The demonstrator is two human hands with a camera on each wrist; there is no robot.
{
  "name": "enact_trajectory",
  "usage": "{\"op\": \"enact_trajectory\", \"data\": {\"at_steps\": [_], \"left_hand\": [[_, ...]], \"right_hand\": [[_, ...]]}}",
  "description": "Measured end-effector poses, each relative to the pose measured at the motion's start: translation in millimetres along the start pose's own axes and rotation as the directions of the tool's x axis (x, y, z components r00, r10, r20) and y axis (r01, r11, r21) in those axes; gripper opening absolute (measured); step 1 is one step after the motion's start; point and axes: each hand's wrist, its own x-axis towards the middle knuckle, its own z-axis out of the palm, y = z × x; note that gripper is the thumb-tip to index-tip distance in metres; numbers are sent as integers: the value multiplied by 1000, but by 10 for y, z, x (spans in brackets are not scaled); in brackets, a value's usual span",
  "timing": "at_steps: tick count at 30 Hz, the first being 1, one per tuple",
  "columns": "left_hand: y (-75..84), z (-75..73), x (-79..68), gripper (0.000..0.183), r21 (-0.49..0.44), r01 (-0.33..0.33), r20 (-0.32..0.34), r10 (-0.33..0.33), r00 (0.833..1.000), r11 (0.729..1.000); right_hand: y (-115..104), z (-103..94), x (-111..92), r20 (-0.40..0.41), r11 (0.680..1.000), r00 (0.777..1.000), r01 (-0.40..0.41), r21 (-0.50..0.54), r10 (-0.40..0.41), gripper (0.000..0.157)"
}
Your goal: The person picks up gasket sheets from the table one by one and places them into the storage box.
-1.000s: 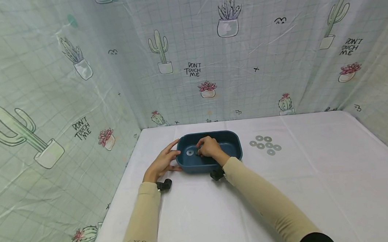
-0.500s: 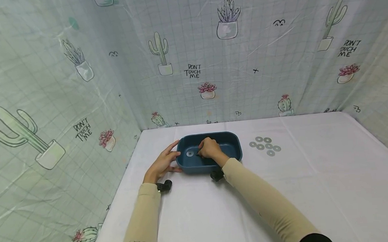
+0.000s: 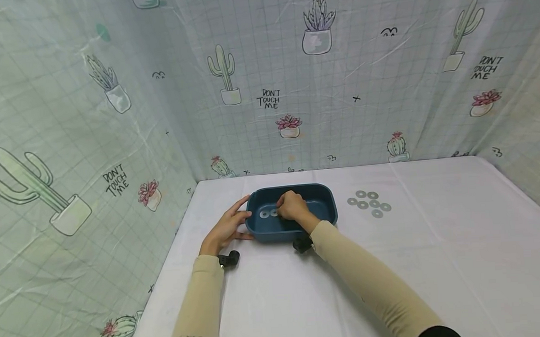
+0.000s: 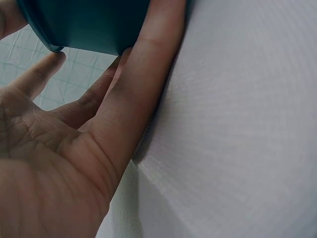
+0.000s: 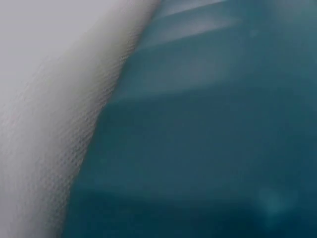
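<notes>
Blue container [image 3: 280,236] set on white table [image 3: 276,290], its left end held by left hand [image 3: 227,225]; grip spread wide, thumb along near side, fingers about the end. Right hand [image 3: 294,208] lowered into container, fingers bent downward, fingertips hidden; whether anything is pinched in that grip cannot be told. Two flat rings seen on container floor: left ring [image 3: 265,214], and second ring [image 3: 274,213] just beside right fingers. Seven grey rings [image 3: 374,203] grouped on table, right of container. Right wrist view blurred.
</notes>
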Motion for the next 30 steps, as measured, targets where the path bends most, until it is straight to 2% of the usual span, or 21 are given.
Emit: {"op": "enact_trajectory", "data": {"at_steps": [5,9,13,17,19,21,27,30], "left_hand": [[-7,15,0,61,6,6,-8,-6,1000,1000],[-12,16,-1,61,-8,6,-1,-6,1000,1000],[-1,14,1,59,-34,-2,3,3,1000,999],[5,12,2,60,-31,-8,3,8,1000,999],[3,9,-2,60,-28,-6,5,6,1000,1000],[2,5,-6,60,-28,-5,1,5,1000,1000],[7,-5,-9,60,-25,-9,0,9,1000,1000],[7,-3,-5,60,-21,-7,0,7,1000,1000]], "right_hand": [[10,-62,-55,-23,990,999,36,138,-33,14],[60,-234,-133,2,951,987,154,269,-160,23],[184,-509,-202,12,879,947,294,376,-322,27],[396,-818,-260,-25,836,906,400,376,-422,22],[526,-971,-290,-42,841,902,416,346,-430,22],[664,-1118,-314,-57,856,907,412,312,-416,23],[1111,-1515,-375,-71,939,959,283,196,-274,26],[1338,-1654,-422,-64,966,975,218,140,-211,28]]}}
